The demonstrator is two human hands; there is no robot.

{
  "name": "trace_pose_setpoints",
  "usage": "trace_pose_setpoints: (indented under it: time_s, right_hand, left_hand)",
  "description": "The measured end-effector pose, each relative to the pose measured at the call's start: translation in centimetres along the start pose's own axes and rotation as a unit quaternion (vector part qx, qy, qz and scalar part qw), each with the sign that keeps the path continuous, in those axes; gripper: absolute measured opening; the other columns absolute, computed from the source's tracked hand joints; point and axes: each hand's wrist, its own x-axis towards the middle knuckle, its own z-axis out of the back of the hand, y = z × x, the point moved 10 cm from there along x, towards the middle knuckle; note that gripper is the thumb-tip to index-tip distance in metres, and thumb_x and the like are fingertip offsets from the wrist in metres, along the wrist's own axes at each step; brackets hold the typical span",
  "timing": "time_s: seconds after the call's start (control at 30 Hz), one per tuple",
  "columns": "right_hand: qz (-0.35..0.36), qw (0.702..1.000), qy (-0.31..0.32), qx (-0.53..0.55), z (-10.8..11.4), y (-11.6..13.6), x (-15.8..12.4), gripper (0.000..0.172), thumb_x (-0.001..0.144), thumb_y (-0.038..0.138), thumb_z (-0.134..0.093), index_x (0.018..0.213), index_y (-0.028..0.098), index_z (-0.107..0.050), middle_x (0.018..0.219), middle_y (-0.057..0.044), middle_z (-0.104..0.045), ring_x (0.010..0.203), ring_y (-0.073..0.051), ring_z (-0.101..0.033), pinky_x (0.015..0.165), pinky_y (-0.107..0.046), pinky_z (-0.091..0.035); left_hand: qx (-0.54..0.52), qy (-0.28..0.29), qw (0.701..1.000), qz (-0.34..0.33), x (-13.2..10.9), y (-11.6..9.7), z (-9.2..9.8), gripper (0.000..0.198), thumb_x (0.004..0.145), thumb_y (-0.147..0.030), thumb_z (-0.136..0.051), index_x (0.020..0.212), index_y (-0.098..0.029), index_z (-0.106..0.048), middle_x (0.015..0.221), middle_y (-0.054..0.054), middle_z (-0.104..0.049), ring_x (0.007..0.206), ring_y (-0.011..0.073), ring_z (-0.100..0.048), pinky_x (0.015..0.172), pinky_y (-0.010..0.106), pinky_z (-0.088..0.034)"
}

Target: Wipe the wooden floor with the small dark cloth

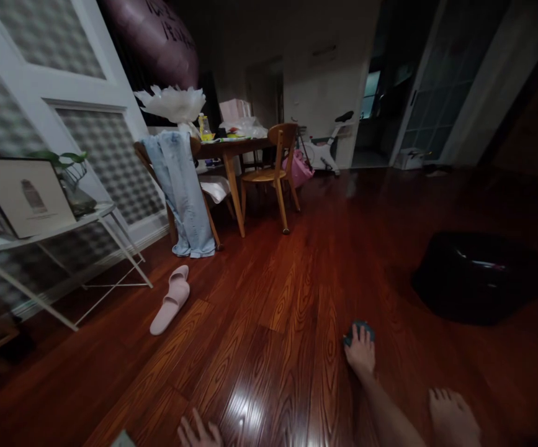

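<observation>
My right hand [360, 354] presses a dark teal cloth [365, 329] against the reddish wooden floor [269, 298], its fingers lying over the top of it. At the bottom edge, my left hand [198, 433] shows only in part, fingers spread, on or just above the floor and holding nothing. A pale object [123, 439], cut off by the frame's edge, lies to the left of that hand. A bare foot [453, 415] rests to the right of my right forearm.
A pink slipper [170, 301] lies at left near a white side table [105, 212]. Jeans [182, 192] hang over a chair by the dining table [229, 148]. Another wooden chair [278, 171] stands beside it. A black glossy bag-like object [478, 276] sits at right.
</observation>
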Motion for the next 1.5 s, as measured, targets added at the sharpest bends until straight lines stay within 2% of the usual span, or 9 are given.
trace_pose_setpoints:
  time_s: [0.17, 0.4, 0.57, 0.7, 0.83, 0.93, 1.23, 1.37, 1.5]
  right_hand:
    - [-0.072, 0.997, -0.019, 0.013, 2.0, -0.4, -0.7, 0.074, 0.096, 0.036, -0.031, 0.158, -0.004, -0.03, 0.167, -0.033, -0.024, 0.159, -0.039, -0.016, 0.125, -0.059, -0.018]
    - [0.087, 0.991, 0.102, 0.025, -2.9, 15.8, -3.7, 0.075, 0.096, 0.035, -0.045, 0.161, 0.0, -0.029, 0.171, -0.026, -0.018, 0.161, -0.035, -0.008, 0.129, -0.05, -0.009]
    - [0.269, 0.938, 0.21, 0.058, -7.4, 29.2, -13.2, 0.08, 0.087, 0.034, -0.063, 0.161, 0.018, -0.037, 0.173, -0.01, -0.024, 0.161, -0.026, -0.015, 0.131, -0.04, -0.008]
    - [0.48, 0.802, 0.33, 0.134, -8.0, 34.4, -24.9, 0.091, 0.086, 0.046, -0.066, 0.165, 0.021, -0.028, 0.174, -0.012, -0.015, 0.162, -0.027, -0.008, 0.132, -0.048, -0.006]
    - [0.59, 0.673, 0.407, 0.184, -5.3, 31.6, -30.5, 0.084, 0.092, 0.055, -0.057, 0.165, 0.026, -0.027, 0.174, -0.01, -0.018, 0.162, -0.026, -0.008, 0.132, -0.051, -0.007]
    - [0.61, 0.639, 0.439, 0.164, -3.7, 26.7, -29.3, 0.077, 0.092, 0.051, -0.054, 0.162, 0.029, -0.033, 0.173, -0.007, -0.025, 0.161, -0.024, -0.014, 0.131, -0.051, -0.01]
    - [0.213, 0.971, 0.109, 0.01, -1.0, 7.0, -9.9, 0.069, 0.095, 0.029, -0.038, 0.162, 0.013, -0.034, 0.171, -0.015, -0.028, 0.16, -0.028, -0.018, 0.129, -0.053, -0.02]
    - [0.013, 0.999, 0.014, -0.029, -0.5, 3.0, -9.7, 0.078, 0.09, 0.023, -0.04, 0.163, 0.003, -0.024, 0.171, -0.023, -0.021, 0.161, -0.035, -0.013, 0.128, -0.058, -0.019]
    - [0.124, 0.991, 0.059, 0.009, -3.3, 8.3, -12.8, 0.073, 0.093, 0.025, -0.037, 0.164, 0.013, -0.028, 0.171, -0.016, -0.027, 0.16, -0.033, -0.018, 0.129, -0.06, -0.018]
  left_hand:
    - [0.002, 0.041, 0.999, -0.02, 0.1, 0.4, 1.0, 0.073, 0.093, -0.034, -0.029, 0.162, -0.009, -0.025, 0.166, 0.027, -0.035, 0.156, 0.0373, -0.031, 0.122, 0.071, -0.027]
    - [-0.008, -0.016, 1.0, -0.003, -0.2, 0.1, 2.6, 0.071, 0.093, -0.033, -0.036, 0.162, -0.017, -0.028, 0.163, 0.024, -0.043, 0.152, 0.0362, -0.04, 0.121, 0.07, -0.03]
    - [-0.021, -0.076, 0.997, -0.008, -0.4, -0.3, 3.4, 0.067, 0.095, -0.034, -0.033, 0.161, -0.02, -0.031, 0.161, 0.022, -0.047, 0.149, 0.0346, -0.045, 0.12, 0.069, -0.032]
    - [-0.009, -0.075, 0.997, -0.016, -0.4, -0.7, 3.8, 0.068, 0.095, -0.035, -0.031, 0.161, -0.019, -0.031, 0.159, 0.024, -0.048, 0.148, 0.0349, -0.046, 0.119, 0.07, -0.033]
    - [0.004, -0.054, 0.998, -0.019, -0.5, -1.2, 4.3, 0.068, 0.095, -0.032, -0.031, 0.16, -0.016, -0.032, 0.162, 0.025, -0.045, 0.15, 0.0355, -0.043, 0.12, 0.07, -0.032]
    - [0.008, -0.031, 0.999, -0.032, -0.6, -1.4, 4.2, 0.068, 0.094, -0.031, -0.031, 0.16, -0.013, -0.031, 0.163, 0.026, -0.042, 0.153, 0.0365, -0.039, 0.12, 0.07, -0.03]
    - [-0.015, 0.015, 1.0, 0.0, -0.5, -1.0, 4.3, 0.067, 0.094, -0.033, -0.03, 0.158, -0.014, -0.036, 0.164, 0.023, -0.042, 0.156, 0.0321, -0.033, 0.122, 0.068, -0.029]
    - [-0.023, 0.04, 0.999, 0.002, -0.5, -1.1, 4.4, 0.066, 0.095, -0.033, -0.03, 0.157, -0.011, -0.037, 0.166, 0.024, -0.038, 0.157, 0.0338, -0.031, 0.123, 0.068, -0.026]
    - [-0.035, 0.061, 0.997, 0.012, 0.0, -0.5, 3.6, 0.066, 0.095, -0.035, -0.031, 0.155, -0.011, -0.041, 0.164, 0.025, -0.041, 0.155, 0.0361, -0.035, 0.123, 0.068, -0.028]
